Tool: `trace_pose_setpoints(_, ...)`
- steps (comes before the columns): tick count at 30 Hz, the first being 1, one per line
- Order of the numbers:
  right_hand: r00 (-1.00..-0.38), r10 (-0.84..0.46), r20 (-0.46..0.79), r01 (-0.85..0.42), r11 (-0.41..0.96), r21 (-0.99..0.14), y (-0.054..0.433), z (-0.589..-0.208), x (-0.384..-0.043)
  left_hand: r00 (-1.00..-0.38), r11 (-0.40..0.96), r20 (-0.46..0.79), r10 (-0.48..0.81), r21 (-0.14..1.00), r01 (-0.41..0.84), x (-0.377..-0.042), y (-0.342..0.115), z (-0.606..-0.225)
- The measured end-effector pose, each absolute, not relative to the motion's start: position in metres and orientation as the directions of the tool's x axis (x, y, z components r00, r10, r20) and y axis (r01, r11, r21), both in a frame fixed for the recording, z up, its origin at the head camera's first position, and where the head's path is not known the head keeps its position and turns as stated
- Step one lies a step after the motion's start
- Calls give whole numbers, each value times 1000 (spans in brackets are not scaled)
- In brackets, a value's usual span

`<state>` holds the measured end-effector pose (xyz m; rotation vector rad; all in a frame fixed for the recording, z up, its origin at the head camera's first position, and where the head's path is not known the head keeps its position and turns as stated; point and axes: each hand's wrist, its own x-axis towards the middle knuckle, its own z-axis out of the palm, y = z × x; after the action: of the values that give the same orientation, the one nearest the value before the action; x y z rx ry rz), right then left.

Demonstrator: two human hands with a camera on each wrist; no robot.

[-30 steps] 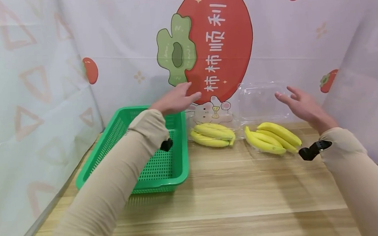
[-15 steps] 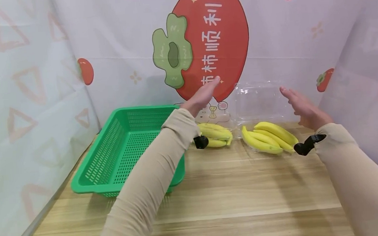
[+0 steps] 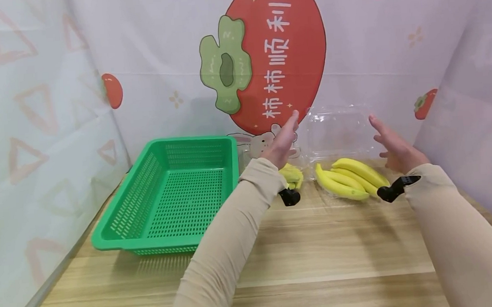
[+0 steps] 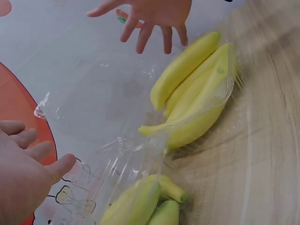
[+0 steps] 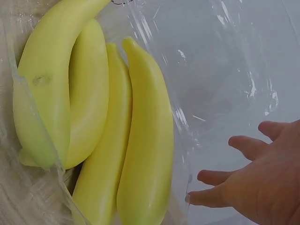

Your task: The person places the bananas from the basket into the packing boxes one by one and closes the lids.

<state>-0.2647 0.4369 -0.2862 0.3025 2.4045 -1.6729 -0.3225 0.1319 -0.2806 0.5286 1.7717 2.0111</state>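
Several yellow bananas (image 3: 346,180) lie in a clear plastic clamshell box at the back right, its transparent lid (image 3: 338,130) raised against the backdrop. Beside it on the left, more bananas (image 4: 136,206) sit in another clear plastic box, partly covered by my left hand in the head view. My left hand (image 3: 286,143) hovers above that left box with fingers spread, touching nothing. On the other side of the raised lid, my right hand (image 3: 397,147) hangs in the air with fingers apart, close to the right box. Neither hand holds anything.
A green perforated plastic basket (image 3: 167,242) stands on the left of the wooden table (image 3: 321,253), with nothing inside it. Printed fabric (image 3: 157,45) hangs behind the table and along both sides.
My left hand has moved right, from over the basket's right edge to above the left banana box. My right hand has shifted only slightly. Boxes and bananas stay put.
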Motion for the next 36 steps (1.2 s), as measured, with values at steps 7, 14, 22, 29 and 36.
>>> trace_pose_setpoints(7,-954,-2,-301,280,366,-888,438,-286,-267,-835,-160,4,551,982,-100,-323,142,-290)
trace_pose_setpoints(14,-949,-38,-313,282,342,-896,445,-286,-268,-848,-191,-1,530,974,-121,-323,154,-295)
trace_pose_setpoints(22,-953,-48,-299,262,366,-893,440,-287,-270,-853,-274,-2,521,947,-169,-328,166,-304)
trace_pose_setpoints(29,-945,-43,-325,286,381,-879,438,-288,-270,-845,-328,-27,534,914,-237,-330,169,-312)
trace_pose_setpoints(36,-942,-28,-335,300,381,-874,441,-285,-270,-838,-319,-8,546,923,-216,-332,174,-311)
